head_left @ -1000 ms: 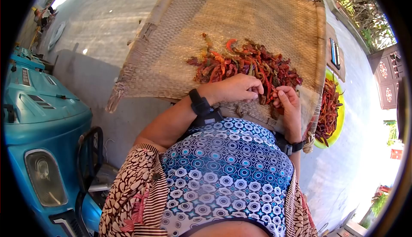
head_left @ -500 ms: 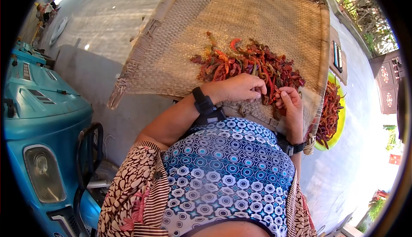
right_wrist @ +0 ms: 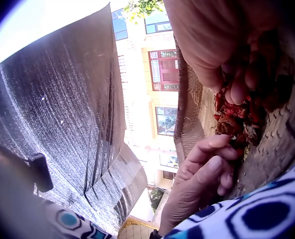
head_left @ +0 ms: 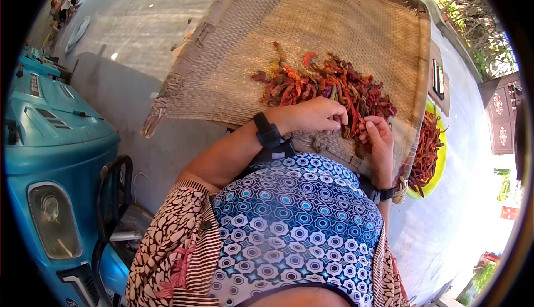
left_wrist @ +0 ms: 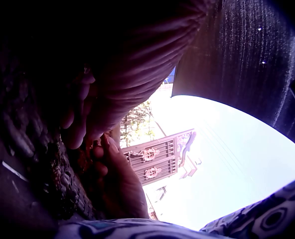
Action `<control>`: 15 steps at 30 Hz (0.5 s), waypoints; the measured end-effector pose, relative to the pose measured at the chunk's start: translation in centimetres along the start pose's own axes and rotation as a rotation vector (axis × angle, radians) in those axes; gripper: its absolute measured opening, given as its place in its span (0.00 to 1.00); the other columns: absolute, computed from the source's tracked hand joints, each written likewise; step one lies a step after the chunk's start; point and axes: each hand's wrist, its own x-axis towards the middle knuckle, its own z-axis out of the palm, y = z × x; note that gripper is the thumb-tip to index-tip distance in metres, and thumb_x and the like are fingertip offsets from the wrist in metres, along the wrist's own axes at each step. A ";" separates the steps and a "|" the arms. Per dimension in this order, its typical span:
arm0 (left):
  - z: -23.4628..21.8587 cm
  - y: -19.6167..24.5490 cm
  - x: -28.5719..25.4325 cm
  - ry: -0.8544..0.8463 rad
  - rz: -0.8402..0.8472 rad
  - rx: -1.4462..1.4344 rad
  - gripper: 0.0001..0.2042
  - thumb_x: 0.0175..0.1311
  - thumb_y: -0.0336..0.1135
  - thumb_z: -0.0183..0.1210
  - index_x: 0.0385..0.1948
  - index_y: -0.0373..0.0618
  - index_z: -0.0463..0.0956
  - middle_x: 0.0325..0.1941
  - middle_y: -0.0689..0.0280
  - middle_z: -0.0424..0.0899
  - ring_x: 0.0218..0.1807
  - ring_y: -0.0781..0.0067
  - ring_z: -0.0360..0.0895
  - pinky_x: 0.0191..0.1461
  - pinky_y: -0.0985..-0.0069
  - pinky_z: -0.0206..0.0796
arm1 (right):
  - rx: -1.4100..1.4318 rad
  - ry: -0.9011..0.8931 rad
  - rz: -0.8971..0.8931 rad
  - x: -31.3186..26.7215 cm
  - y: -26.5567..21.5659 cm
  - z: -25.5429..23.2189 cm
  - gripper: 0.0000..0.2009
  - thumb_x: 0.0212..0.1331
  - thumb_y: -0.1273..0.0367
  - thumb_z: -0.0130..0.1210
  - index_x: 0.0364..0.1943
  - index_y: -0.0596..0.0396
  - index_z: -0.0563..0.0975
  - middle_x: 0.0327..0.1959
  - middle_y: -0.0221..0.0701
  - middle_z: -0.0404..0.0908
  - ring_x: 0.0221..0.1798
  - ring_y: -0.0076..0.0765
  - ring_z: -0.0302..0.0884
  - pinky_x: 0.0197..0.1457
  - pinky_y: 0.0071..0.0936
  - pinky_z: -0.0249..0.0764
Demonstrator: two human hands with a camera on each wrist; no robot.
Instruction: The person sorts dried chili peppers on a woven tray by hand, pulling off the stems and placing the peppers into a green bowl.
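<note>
A heap of dried red chili peppers [head_left: 328,82], some dark or greenish, lies on a woven mat [head_left: 250,45]. My left hand [head_left: 318,114] is bent over the heap's near edge, its fingers curled and the thumb close to them. I cannot tell whether something small sits between those fingertips. Just to its right, my right hand [head_left: 380,140] pinches a red chili pepper [head_left: 362,125] between thumb and fingers. The right wrist view has both hands close together above the peppers and mat. Deep shadow darkens much of the left wrist view.
A yellow-green basin [head_left: 442,157] of more chilies stands on the floor to the right. Near the mat's right edge lies a phone [head_left: 438,79] on a board. A blue vehicle [head_left: 61,140] with a black bar [head_left: 114,196] is at the left.
Both hands stay at the heap's near edge with only small finger movements. The head view has shifted slightly, so the mat appears a little further right.
</note>
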 end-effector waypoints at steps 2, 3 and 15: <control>0.0 -0.1 0.0 -0.003 0.001 -0.008 0.11 0.64 0.27 0.54 0.46 0.35 0.75 0.36 0.62 0.80 0.32 0.76 0.79 0.37 0.77 0.72 | -0.003 0.004 0.012 0.0 -0.2 0.1 0.08 0.68 0.66 0.54 0.46 0.50 0.77 0.34 0.19 0.79 0.30 0.11 0.70 0.35 0.11 0.66; 0.1 -0.3 0.1 -0.004 0.006 -0.010 0.11 0.64 0.27 0.54 0.46 0.35 0.75 0.36 0.62 0.80 0.32 0.76 0.78 0.37 0.77 0.71 | 0.000 0.004 0.010 0.0 -0.2 0.1 0.07 0.68 0.66 0.54 0.46 0.50 0.77 0.34 0.19 0.79 0.30 0.11 0.70 0.35 0.11 0.66; 0.1 -0.3 0.0 -0.004 -0.010 -0.035 0.10 0.64 0.27 0.54 0.46 0.35 0.75 0.35 0.63 0.79 0.32 0.77 0.78 0.37 0.78 0.71 | 0.007 0.002 -0.015 0.0 0.1 0.1 0.07 0.68 0.65 0.54 0.45 0.49 0.77 0.34 0.18 0.80 0.30 0.11 0.70 0.34 0.10 0.66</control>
